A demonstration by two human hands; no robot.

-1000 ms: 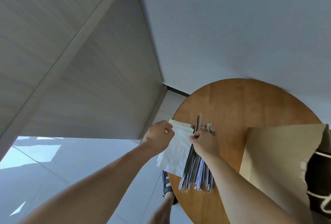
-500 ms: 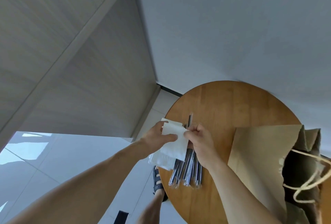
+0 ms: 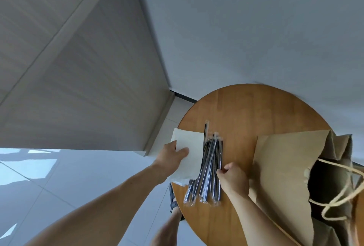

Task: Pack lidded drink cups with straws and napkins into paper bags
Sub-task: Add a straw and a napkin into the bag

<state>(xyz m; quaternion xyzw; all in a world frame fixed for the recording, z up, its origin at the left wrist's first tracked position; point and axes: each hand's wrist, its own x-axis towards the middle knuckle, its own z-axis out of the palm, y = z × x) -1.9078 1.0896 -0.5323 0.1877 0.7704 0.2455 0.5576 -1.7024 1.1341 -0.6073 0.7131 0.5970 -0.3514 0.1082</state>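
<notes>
My left hand (image 3: pixel 171 159) pinches a white napkin (image 3: pixel 192 147) by its left edge, thumb on top, just above the rest of the napkin stack (image 3: pixel 180 181) at the left rim of the round wooden table (image 3: pixel 246 112). Beside it lie several black straws in clear wrappers (image 3: pixel 208 169). My right hand (image 3: pixel 234 178) has its fingers curled against the right side of the pile and pinches the outermost straw. A brown paper bag (image 3: pixel 285 167) with cord handles lies at the right, its dark mouth open toward the right. No cup is visible.
The table stands against a pale wall in a corner with a grey panelled wall at the left. Glossy white floor tiles spread below left. My sandalled foot (image 3: pixel 173 198) shows under the table's left edge.
My left hand has lifted one napkin off the stack. My right hand has let go near the napkin and slid down and right to the straws' right edge. The camera has shifted, showing more of the bag.
</notes>
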